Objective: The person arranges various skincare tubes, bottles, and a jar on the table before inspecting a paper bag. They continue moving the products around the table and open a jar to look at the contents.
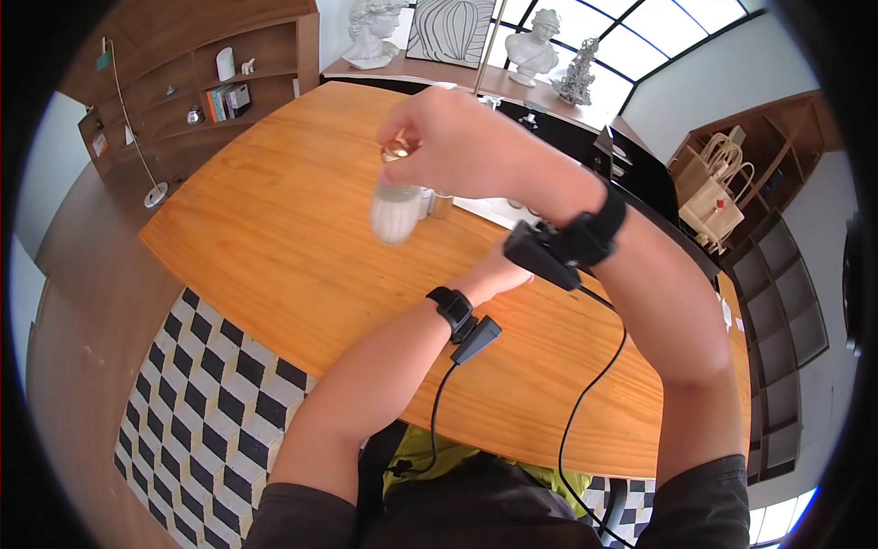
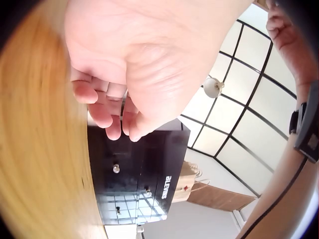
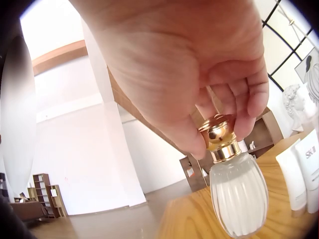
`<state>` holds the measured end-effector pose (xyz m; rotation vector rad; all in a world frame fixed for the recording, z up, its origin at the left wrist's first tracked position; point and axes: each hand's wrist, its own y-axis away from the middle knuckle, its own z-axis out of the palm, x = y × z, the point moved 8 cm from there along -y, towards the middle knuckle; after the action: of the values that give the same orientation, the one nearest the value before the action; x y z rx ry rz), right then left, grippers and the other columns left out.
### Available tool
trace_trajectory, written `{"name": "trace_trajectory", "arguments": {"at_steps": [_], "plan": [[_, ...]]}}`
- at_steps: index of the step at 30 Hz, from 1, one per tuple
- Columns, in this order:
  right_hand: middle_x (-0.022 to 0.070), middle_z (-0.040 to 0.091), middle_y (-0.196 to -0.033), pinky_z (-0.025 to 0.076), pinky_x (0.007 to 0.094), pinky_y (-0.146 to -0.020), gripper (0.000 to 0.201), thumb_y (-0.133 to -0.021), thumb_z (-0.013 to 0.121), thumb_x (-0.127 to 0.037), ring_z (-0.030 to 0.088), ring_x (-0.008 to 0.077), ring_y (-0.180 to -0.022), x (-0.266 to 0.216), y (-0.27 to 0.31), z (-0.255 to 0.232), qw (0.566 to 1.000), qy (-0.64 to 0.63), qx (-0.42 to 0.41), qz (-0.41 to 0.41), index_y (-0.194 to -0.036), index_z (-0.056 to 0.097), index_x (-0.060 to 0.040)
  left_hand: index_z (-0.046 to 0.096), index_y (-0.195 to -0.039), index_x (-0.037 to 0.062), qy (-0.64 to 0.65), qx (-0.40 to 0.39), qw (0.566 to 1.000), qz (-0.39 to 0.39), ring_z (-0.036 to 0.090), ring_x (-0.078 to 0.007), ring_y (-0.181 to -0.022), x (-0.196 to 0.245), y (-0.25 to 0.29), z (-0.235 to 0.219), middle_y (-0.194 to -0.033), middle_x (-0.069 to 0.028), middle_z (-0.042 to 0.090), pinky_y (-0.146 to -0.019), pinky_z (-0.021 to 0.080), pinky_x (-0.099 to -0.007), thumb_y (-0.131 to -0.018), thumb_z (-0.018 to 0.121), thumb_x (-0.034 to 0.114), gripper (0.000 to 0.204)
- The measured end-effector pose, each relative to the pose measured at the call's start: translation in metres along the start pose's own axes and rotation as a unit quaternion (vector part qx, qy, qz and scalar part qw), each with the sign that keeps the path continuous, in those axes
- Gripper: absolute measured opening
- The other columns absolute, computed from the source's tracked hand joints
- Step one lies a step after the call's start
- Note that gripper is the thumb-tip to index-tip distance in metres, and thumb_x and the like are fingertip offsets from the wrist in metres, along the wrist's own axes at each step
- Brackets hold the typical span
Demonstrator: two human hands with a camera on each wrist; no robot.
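Evidently raised above the surface (image 1: 274,201), the ribbed glass bottle (image 3: 239,194) hangs cap-up, its gold cap (image 3: 219,137) pinched in the right hand's grip (image 3: 184,64), probably because that narrow top suits fingertips. The left hand's grip (image 2: 144,59) is loosely curled, seemingly idle, low by the surface.

The head view looked forward and down over the wooden table (image 1: 274,201). From close by the left hand (image 2: 149,59), one wrist view faced across it, turned sideways; the right's faced the ribbed bottle (image 3: 239,199), which the head view shared.
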<state>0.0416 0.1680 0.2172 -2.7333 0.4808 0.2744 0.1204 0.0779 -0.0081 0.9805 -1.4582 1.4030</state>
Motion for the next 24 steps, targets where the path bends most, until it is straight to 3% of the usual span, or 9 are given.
{"name": "trace_trajectory", "arguments": {"at_steps": [2, 4, 6, 8, 14, 19, 22, 23, 24], "plan": [[0.0168, 0.078, -0.099, 0.06, 0.0402, -0.084, 0.045, -0.084, 0.085, -0.03, 0.076, 0.0305, -0.093, 0.001, -0.015, 0.028, 1.0, 0.023, -0.016, -0.012, -0.114, 0.078, 0.0028, 0.071, -0.106, 0.0091, -0.025, 0.009, 0.999, 0.029, 0.061, -0.0102, -0.07, 0.01, 0.006, -0.012, -0.084, 0.0001, 0.067, -0.062, 0.05, -0.0293, -0.098, 0.077, 0.028, 0.021], [0.0181, 0.078, -0.1, 0.06, 0.0412, -0.085, 0.042, -0.082, 0.085, -0.031, 0.076, 0.0327, -0.094, 0.001, -0.03, 0.049, 0.997, 0.067, -0.022, -0.013, -0.109, 0.079, 0.0015, 0.071, -0.109, 0.009, 0.061, 0.032, 0.994, -0.086, 0.059, -0.0102, -0.07, -0.008, 0.008, -0.028, -0.084, 0.0, 0.067, -0.061, 0.05, -0.0298, -0.098, 0.078, 0.03, 0.024], [0.0176, 0.079, -0.102, 0.061, 0.0429, -0.085, 0.04, -0.081, 0.085, -0.032, 0.076, 0.0338, -0.095, 0.004, -0.053, 0.057, 0.996, 0.077, -0.039, -0.009, -0.105, 0.079, -0.0005, 0.073, -0.103, 0.0086, 0.057, 0.024, 0.997, -0.055, 0.059, -0.0104, -0.069, -0.006, 0.0, -0.04, -0.08, -0.0003, 0.066, -0.06, 0.049, -0.0298, -0.097, 0.078, 0.031, 0.024], [0.0164, 0.079, -0.099, 0.061, 0.0433, -0.085, 0.04, -0.081, 0.084, -0.034, 0.076, 0.0341, -0.094, 0.018, -0.067, 0.069, 0.993, 0.1, -0.055, 0.02, -0.104, 0.08, -0.002, 0.065, -0.135, 0.0072, 0.016, -0.028, 0.988, -0.15, 0.067, -0.0129, -0.091, -0.019, -0.006, -0.037, -0.114, -0.0045, 0.071, -0.074, 0.057, -0.0301, -0.105, 0.07, 0.01, 0.03], [0.015, 0.081, -0.101, 0.063, 0.0427, -0.086, 0.034, -0.083, 0.078, -0.031, 0.078, 0.0339, -0.099, 0.03, -0.073, 0.086, 0.99, 0.123, -0.069, 0.02, -0.109, 0.083, -0.01, 0.069, -0.125, 0.0053, -0.062, -0.078, 0.976, -0.193, 0.065, -0.0134, -0.089, -0.019, -0.004, -0.023, -0.106, -0.0037, 0.072, -0.08, 0.056, -0.0327, -0.103, 0.073, 0.03, 0.033], [0.0114, 0.081, -0.105, 0.059, 0.0441, -0.088, 0.04, -0.081, 0.081, -0.037, 0.076, 0.032, -0.099, 0.043, -0.081, 0.103, 0.983, 0.16, -0.088, 0.028, -0.108, 0.082, -0.0068, 0.059, -0.149, 0.0066, -0.064, -0.086, 0.967, -0.23, 0.063, -0.0142, -0.104, -0.016, 0.005, -0.025, -0.13, -0.0064, 0.067, -0.094, 0.054, -0.0367, -0.105, 0.066, 0.055, 0.066], [0.0089, 0.081, -0.104, 0.054, 0.0451, -0.091, 0.04, -0.082, 0.079, -0.038, 0.076, 0.0307, -0.101, 0.049, -0.083, 0.106, 0.975, 0.2, -0.09, 0.026, -0.108, 0.082, -0.0091, 0.05, -0.158, 0.0063, -0.058, -0.092, 0.964, -0.244, 0.061, -0.016, -0.11, -0.035, -0.005, -0.019, -0.144, -0.0092, 0.061, -0.098, 0.053, -0.0374, -0.106, 0.063, 0.058, 0.075], [0.0077, 0.081, -0.103, 0.051, 0.0458, -0.093, 0.039, -0.082, 0.078, -0.039, 0.075, 0.03, -0.102, 0.05, -0.082, 0.108, 0.973, 0.211, -0.093, 0.02, -0.109, 0.082, -0.0103, 0.05, -0.158, 0.0063, -0.06, -0.095, 0.963, -0.245, 0.061, -0.016, -0.11, -0.044, -0.005, -0.016, -0.144, -0.0092, 0.061, -0.098, 0.053, -0.0374, -0.106, 0.063, 0.058, 0.075], [0.0077, 0.081, -0.103, 0.051, 0.0458, -0.093, 0.039, -0.082, 0.078, -0.039, 0.075, 0.03, -0.102, 0.053, -0.082, 0.108, 0.973, 0.21, -0.092, 0.023, -0.109, 0.082, -0.0103, 0.057, -0.128, 0.0062, -0.057, -0.058, 0.976, -0.201, 0.061, -0.0153, -0.093, -0.046, -0.009, -0.017, -0.113, -0.0063, 0.063, -0.085, 0.054, -0.0359, -0.106, 0.06, 0.054, 0.053]]}}
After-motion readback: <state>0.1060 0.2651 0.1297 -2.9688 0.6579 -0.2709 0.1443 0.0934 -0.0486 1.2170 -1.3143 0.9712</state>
